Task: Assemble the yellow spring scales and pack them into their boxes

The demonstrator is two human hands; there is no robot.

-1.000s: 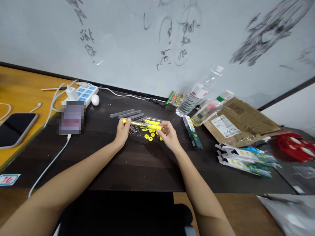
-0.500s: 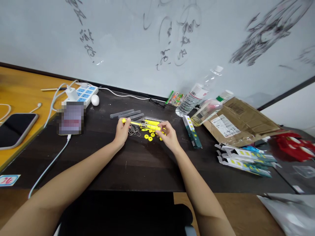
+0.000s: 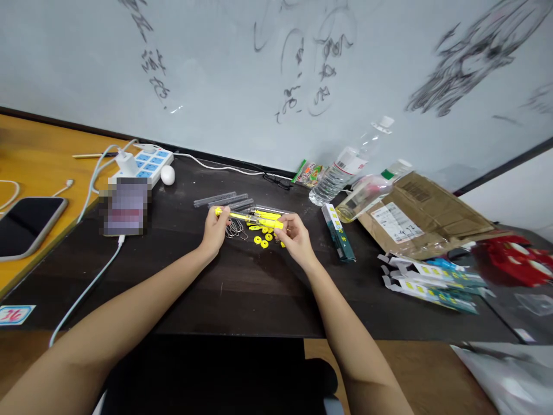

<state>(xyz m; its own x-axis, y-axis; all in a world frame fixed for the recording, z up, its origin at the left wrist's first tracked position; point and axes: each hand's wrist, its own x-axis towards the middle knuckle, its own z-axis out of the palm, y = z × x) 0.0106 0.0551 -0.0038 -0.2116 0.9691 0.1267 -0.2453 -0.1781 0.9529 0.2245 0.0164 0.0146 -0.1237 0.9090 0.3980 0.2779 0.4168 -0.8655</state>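
Note:
A slim yellow tube with a clear section (image 3: 254,219) spans the space between my hands, held nearly level above the desk. My left hand (image 3: 211,235) pinches its left end between thumb and fingers. At its thicker yellow right end, my right hand (image 3: 297,239) grips with thumb and fingertips. Just behind and below lie small yellow rings (image 3: 264,243), bent metal wire pieces (image 3: 234,229) and further yellow parts (image 3: 268,215), partly covered by the tube and my right hand. Several clear plastic tubes (image 3: 231,202) rest behind my left hand.
Right of my hands lie a narrow green-and-white box (image 3: 338,233), two bottles (image 3: 339,176), a brown package (image 3: 425,210) and opened boxes (image 3: 432,285). On the left are a power strip (image 3: 151,164), a charging phone (image 3: 126,207) and its white cable (image 3: 90,288). Glasses (image 3: 277,181) lie behind.
My hands and the tube stay almost in place; the right fingers have shifted slightly at the tube's right end. The whole view has moved very slightly.

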